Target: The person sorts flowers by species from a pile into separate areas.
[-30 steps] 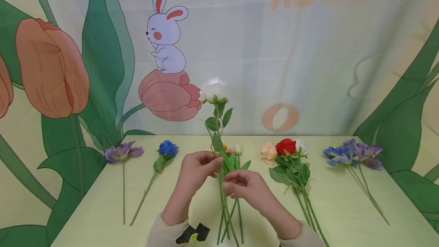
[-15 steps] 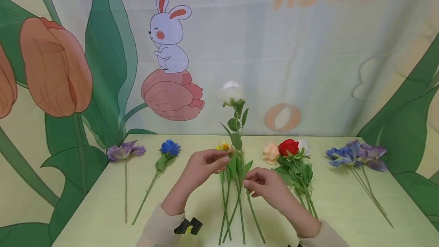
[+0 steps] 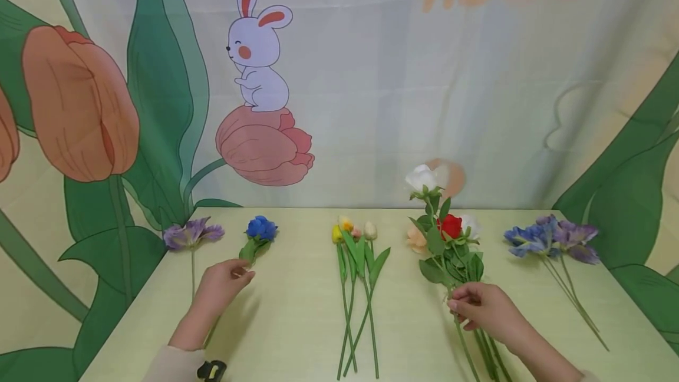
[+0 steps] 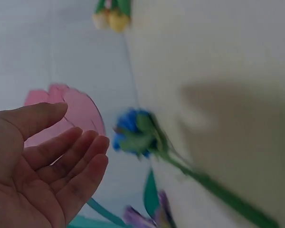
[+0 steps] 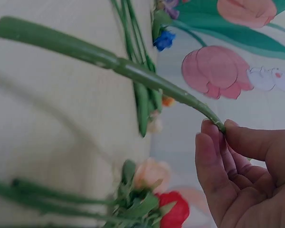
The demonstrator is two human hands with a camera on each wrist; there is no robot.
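My right hand [image 3: 487, 311] pinches the green stem [image 5: 156, 83] of a white rose [image 3: 422, 179] between thumb and fingers. The rose stands tilted over a bunch that holds a red rose [image 3: 451, 226], a peach rose [image 3: 417, 238] and another white rose [image 3: 470, 227]. In the right wrist view the held stem's cut end points to the upper left, above the table. My left hand [image 3: 223, 287], fingers loosely bent and holding nothing, hovers by a blue rose [image 3: 261, 228]. The left wrist view shows its palm and spread thumb, with the blue rose [image 4: 135, 133] beyond the fingertips.
Several tulips [image 3: 354, 234] with crossing stems lie mid-table. A purple flower [image 3: 193, 233] lies at the left; blue and purple flowers [image 3: 551, 239] lie at the right. Behind the pale table [image 3: 307, 311] hangs a printed cloth [image 3: 366, 75] with a rabbit and tulips.
My right hand has carried the white rose from the middle to the right, over the rose bunch. My left hand has moved away from the middle, left to the blue rose.
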